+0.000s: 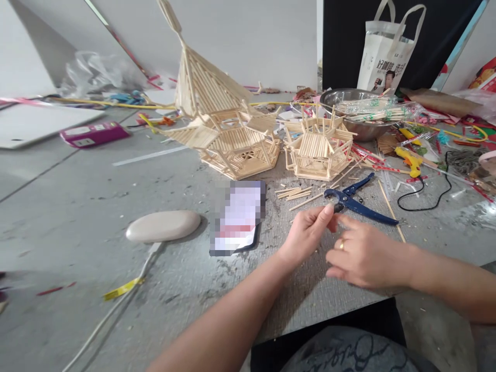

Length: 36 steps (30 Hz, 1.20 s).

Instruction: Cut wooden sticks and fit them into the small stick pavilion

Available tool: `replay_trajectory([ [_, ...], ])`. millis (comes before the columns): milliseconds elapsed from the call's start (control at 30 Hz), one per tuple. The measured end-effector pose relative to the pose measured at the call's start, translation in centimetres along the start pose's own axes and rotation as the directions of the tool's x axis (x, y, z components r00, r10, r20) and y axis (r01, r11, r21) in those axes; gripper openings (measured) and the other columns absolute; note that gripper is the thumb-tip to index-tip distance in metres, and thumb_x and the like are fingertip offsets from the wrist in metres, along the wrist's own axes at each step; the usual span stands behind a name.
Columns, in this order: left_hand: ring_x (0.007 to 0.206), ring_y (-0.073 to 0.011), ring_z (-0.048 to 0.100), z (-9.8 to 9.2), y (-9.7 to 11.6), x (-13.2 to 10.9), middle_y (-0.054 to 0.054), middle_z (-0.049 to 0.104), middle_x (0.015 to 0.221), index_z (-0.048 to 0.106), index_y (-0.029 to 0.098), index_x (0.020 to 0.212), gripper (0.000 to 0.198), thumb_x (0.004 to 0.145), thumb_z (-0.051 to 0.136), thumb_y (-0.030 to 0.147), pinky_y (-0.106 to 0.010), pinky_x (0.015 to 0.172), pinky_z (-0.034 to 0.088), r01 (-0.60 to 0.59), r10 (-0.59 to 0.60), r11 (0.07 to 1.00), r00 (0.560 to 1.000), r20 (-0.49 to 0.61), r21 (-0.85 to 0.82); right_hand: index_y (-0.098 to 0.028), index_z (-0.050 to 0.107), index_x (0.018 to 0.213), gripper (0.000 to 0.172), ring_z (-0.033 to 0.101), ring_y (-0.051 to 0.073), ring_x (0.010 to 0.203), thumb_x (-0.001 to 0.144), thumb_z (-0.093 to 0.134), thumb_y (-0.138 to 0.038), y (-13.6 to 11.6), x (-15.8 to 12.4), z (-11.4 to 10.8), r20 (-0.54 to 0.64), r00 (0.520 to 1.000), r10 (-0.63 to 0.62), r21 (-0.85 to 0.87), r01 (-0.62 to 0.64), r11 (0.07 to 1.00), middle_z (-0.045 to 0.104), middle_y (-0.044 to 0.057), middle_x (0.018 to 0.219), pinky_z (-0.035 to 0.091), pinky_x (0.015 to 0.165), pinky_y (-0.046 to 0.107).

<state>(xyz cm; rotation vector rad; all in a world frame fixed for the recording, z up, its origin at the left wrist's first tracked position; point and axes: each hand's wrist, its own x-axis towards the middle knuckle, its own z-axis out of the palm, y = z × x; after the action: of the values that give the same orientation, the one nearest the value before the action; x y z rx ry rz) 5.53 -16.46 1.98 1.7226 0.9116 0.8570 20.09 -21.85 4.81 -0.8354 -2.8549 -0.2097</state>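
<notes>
My left hand (pixel 310 230) is raised just above the table, thumb and fingers pressed together. Whatever it may pinch is too small or hidden to make out. Close against its fingertips is my right hand (pixel 362 253), wearing a ring; its index finger points at them, and its other fingers are loosely bent and apart, with nothing visible in them. Blue-handled cutters (pixel 368 211) lie just beyond both hands, handles spread. Short wooden sticks (pixel 296 193) are scattered behind my left hand. Further back stands a small six-sided stick model (pixel 315 150), beside a larger stick pavilion (pixel 236 142) with its pointed roof tilted up.
A phone (pixel 242 217) lies left of my hands, near a pale oval device (pixel 163 226) with a white cable. Right, a yellow glue gun (pixel 411 161) trails a black cord. Behind are a metal bowl (pixel 360 129) of wrapped sticks, a bag (pixel 383 59) and a purple box (pixel 95 134).
</notes>
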Motion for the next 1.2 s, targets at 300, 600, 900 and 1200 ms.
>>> replay_trajectory([
  [300, 0.069, -0.0142, 0.056, -0.8, -2.0, 0.9, -0.002, 0.063, 0.070, 0.061, 0.017, 0.075, 0.022, 0.084, 0.045, 0.029, -0.025, 0.064, 0.042, -0.109, 0.212, 0.872, 0.963, -0.168, 0.476, -0.013, 0.059, 0.096, 0.027, 0.060, 0.024, 0.082, 0.082, 0.054, -0.035, 5.5, -4.3, 2.6, 0.198, 0.700, 0.686, -0.143, -0.671, 0.727, 0.062, 0.011, 0.094, 0.044, 0.066, 0.033],
  [600, 0.097, -0.0223, 0.057, -1.5, -3.5, 1.7, -0.009, 0.067, 0.098, 0.059, 0.014, 0.103, 0.032, 0.089, 0.040, 0.035, -0.040, 0.088, 0.044, -0.236, 0.309, 0.717, 0.951, 0.003, 0.656, -0.020, 0.062, 0.093, 0.021, 0.063, 0.022, 0.080, 0.083, 0.051, -0.035, 5.4, -4.4, 1.6, 0.415, 0.734, 0.537, 0.033, -0.602, 0.798, 0.065, 0.006, 0.088, 0.045, 0.067, 0.033],
  [900, 0.113, -0.0241, 0.050, -1.7, -4.5, 2.0, -0.011, 0.060, 0.116, 0.054, 0.014, 0.114, 0.037, 0.089, 0.040, 0.037, -0.043, 0.097, 0.038, -0.142, 0.220, 0.692, 0.975, -0.019, 0.708, -0.011, 0.054, 0.117, 0.039, 0.052, 0.025, 0.112, 0.084, 0.049, -0.032, 13.4, 1.0, 4.6, 0.107, 0.728, 0.677, 0.156, -0.685, 0.712, 0.058, 0.017, 0.119, 0.039, 0.094, 0.039],
  [1200, 0.110, -0.0241, 0.052, -1.5, -4.0, 1.8, -0.012, 0.062, 0.111, 0.058, 0.013, 0.109, 0.035, 0.089, 0.039, 0.036, -0.043, 0.096, 0.038, -0.141, 0.180, 0.702, 0.983, 0.018, 0.698, -0.018, 0.050, 0.124, 0.040, 0.060, 0.017, 0.099, 0.087, 0.040, -0.031, 14.2, 1.7, 5.7, 0.074, 0.699, 0.711, 0.174, -0.711, 0.681, 0.065, 0.007, 0.112, 0.044, 0.084, 0.027],
])
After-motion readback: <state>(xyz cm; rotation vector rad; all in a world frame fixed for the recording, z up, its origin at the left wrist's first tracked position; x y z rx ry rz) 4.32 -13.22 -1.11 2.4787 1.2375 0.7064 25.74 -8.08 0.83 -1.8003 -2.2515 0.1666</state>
